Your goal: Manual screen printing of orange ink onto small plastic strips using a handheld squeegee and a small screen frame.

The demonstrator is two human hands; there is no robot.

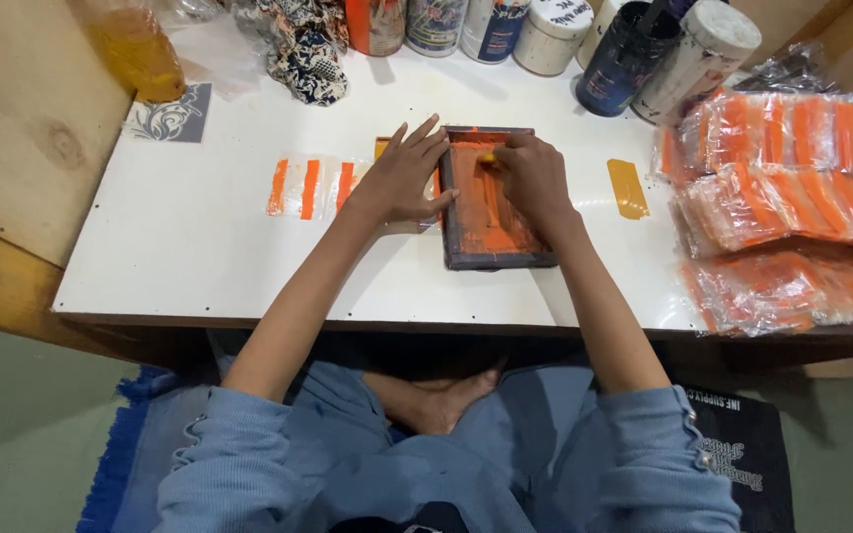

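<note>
Mid print stroke: the left hand [402, 178], fingers spread flat, steadies the wooden frame [491, 197] on the white table [180, 247]; the right hand [533, 178] grips what seems a small yellow scraper [487, 158], which needs even pressure.

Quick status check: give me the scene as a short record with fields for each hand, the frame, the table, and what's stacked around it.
left hand: left hand flat, fingers spread, pressing on the left edge of the frame
right hand: right hand inside the frame, closed on a small yellow-tipped tool, mostly hidden
frame: dark wooden frame, its inside coated with orange ink
table: white table
left of frame: clear bag with orange stripes
right of frame: yellow patch; stacks of orange bags
back edge: jars
</note>
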